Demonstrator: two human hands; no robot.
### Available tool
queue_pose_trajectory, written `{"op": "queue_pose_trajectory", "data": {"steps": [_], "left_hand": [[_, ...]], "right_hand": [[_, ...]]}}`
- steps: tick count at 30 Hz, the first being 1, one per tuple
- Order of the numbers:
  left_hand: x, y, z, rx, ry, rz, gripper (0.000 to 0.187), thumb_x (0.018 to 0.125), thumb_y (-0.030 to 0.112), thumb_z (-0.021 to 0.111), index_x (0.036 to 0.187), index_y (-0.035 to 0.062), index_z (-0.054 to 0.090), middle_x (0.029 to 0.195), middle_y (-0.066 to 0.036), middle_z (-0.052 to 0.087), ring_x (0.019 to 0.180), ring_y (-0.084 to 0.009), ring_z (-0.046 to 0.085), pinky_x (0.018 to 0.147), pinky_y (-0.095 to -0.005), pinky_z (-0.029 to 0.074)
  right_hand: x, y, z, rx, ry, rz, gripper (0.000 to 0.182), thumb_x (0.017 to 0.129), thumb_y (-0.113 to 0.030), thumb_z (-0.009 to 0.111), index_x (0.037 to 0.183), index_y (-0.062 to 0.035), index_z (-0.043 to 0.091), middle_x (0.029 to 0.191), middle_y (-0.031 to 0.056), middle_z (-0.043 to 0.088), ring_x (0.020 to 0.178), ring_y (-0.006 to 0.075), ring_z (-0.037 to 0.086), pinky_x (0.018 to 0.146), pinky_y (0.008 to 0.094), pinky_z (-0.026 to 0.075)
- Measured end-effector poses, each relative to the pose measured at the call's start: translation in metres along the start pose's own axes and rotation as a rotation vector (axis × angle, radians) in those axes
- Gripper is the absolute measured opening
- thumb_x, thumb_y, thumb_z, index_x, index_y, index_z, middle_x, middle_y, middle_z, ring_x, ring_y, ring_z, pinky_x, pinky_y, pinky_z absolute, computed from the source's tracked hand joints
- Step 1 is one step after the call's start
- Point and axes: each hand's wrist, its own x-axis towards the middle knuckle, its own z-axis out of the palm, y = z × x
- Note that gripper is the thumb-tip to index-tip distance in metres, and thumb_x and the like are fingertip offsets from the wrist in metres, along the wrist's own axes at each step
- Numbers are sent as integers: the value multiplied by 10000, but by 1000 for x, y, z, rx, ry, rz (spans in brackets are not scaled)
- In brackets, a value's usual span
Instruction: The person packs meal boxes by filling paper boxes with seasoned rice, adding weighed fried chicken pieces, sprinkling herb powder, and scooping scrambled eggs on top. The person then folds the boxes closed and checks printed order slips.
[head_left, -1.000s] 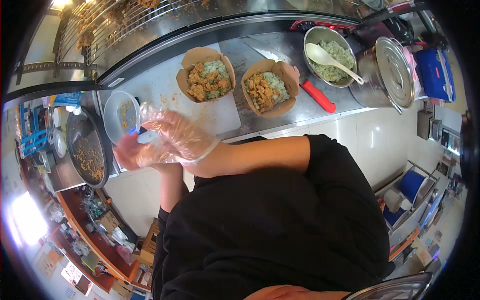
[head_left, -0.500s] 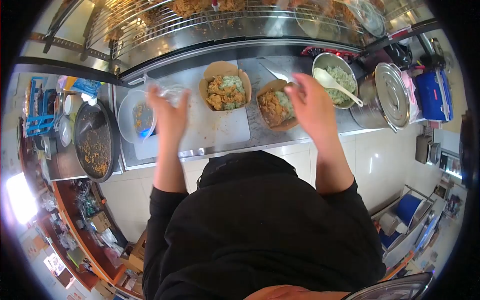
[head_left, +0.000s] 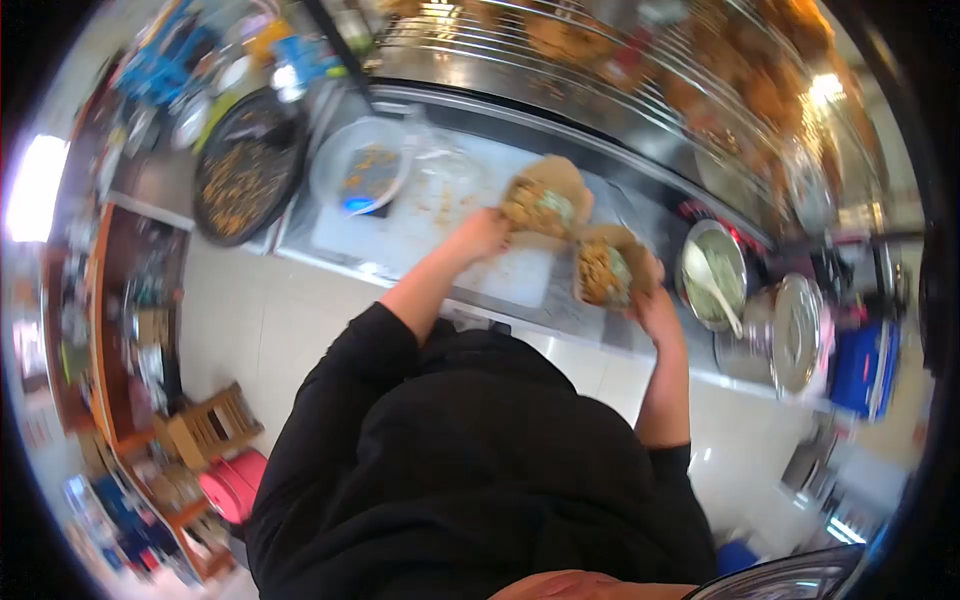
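The person's left hand is partly curled, with its fingers at the near side of the left box. It looks blurry, so I can't tell if it has a tight hold. The right hand is bent round the outer side of the right box and seems to have hold of it.

The left box is over the white board, and the right box is just past the board's edge, over the tabletop. The boxes are very close together; I can't tell if they touch. Both have brown, crumbly bits and pale green food in them, and their tops are open.

I think the best way is to hold each box low on its sides, keep it flat, and not squeeze. The paper walls could bend, and the food could tip out. Fingers should stay off the food. Going slowly keeps the boxes from bumping.

The metal bowl with the spoon is near the right hand, so that elbow needs care. Farther left are the clear tub and the black pan.
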Motion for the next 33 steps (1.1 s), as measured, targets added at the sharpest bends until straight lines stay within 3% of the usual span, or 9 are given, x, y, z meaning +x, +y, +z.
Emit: {"op": "queue_pose_trajectory", "data": {"steps": [1, 2, 4, 7, 12, 15, 23, 27, 33], "left_hand": [[-7, 0, -5, 587, 54, 289, 222, 855, 190, 624, 952, -9, 603, 874, -117, 627, 878, -233, 658, 815, -364, 519], [-11, -7, 9, 69, 75, 9, 313, 807, 242, 678, 982, -6, 601, 906, -144, 632, 845, -242, 655, 830, -372, 500], [-36, -5, 3, 333, 122, 69, 282, 854, 211, 622, 1009, -22, 587, 885, -131, 626, 827, -228, 651, 807, -347, 514], [-105, 17, -22, -958, 201, -377, 253, 904, 166, 510, 1036, -40, 572, 910, -119, 615, 840, -194, 634, 788, -314, 523], [-230, 2, -49, -1127, 374, -342, 261, 902, 98, 407, 1013, -51, 590, 912, -85, 614, 830, -159, 621, 770, -288, 534], [-314, -27, -58, -1221, 508, -374, 282, 899, 73, 386, 1043, -66, 585, 936, -88, 618, 842, -150, 624, 777, -277, 538], [-542, -136, -67, -1326, 916, -553, 302, 915, 100, 396, 1117, -62, 551, 1034, -118, 622, 956, -200, 626, 860, -328, 531], [-616, -202, -87, -1294, 1073, -661, 338, 934, 110, 361, 1191, -49, 514, 1120, -152, 608, 1016, -251, 625, 920, -352, 513], [-649, -309, -150, -1325, 1157, -652, 305, 938, 105, 363, 1152, -37, 528, 1047, -140, 616, 873, -208, 653, 786, -299, 570]], "right_hand": [[-1, 2, 4, 174, -18, 31, 309, 851, -196, 521, 928, 101, 555, 772, 213, 610, 661, 258, 616, 634, 398, 486], [-3, 4, 6, 306, -42, 80, 272, 845, -172, 529, 967, 70, 556, 845, 212, 597, 694, 258, 595, 651, 383, 499], [-4, 12, 9, 386, -78, 86, 280, 852, -154, 527, 1070, 22, 531, 984, 185, 562, 796, 256, 569, 687, 369, 523], [3, 23, 3, 84, -74, -142, 402, 888, -170, 493, 1262, -31, 451, 1179, 107, 496, 1003, 248, 560, 747, 375, 552], [-26, -97, 32, 140, -61, -196, 369, 845, -112, 490, 1197, -3, 505, 1004, 73, 584, 841, 172, 577, 612, 259, 459], [-40, -191, 88, -57, -189, -343, 353, 845, -123, 487, 1178, -7, 514, 997, 82, 581, 813, 185, 596, 624, 277, 499], [-66, -350, 335, 359, -551, -240, 353, 870, -115, 423, 1190, 32, 458, 1047, 182, 610, 782, 325, 686, 654, 353, 576], [-107, -444, 439, 407, -694, -177, 338, 885, -95, 387, 1185, 55, 437, 1019, 226, 623, 813, 346, 687, 653, 353, 578], [-91, -510, 547, 367, -749, -172, 319, 912, -127, 383, 1165, 56, 448, 1001, 225, 633, 826, 340, 685, 687, 360, 580]]}}
